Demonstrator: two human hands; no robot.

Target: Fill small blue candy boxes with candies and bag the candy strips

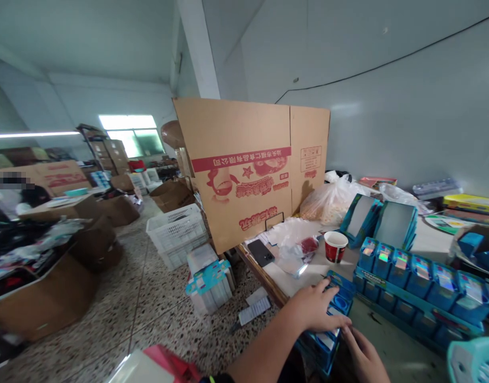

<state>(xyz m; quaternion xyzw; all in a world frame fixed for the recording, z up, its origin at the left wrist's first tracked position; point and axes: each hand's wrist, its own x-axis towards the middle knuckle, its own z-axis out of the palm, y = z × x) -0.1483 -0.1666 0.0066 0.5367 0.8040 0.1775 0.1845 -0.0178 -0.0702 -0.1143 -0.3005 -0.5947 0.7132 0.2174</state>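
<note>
Left hand [314,308], right hand [362,355] apparently hold blue boxes [342,302].

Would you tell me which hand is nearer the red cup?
Left. The left hand rests just in front of the red cup; the right hand is farther back.

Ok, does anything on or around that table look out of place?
Yes. The big cardboard box standing on the table has its red print upside down, so it is inverted. White paper slips lie on the floor beside the table edge. The blue boxes in the display tray stand in an even row.
</note>
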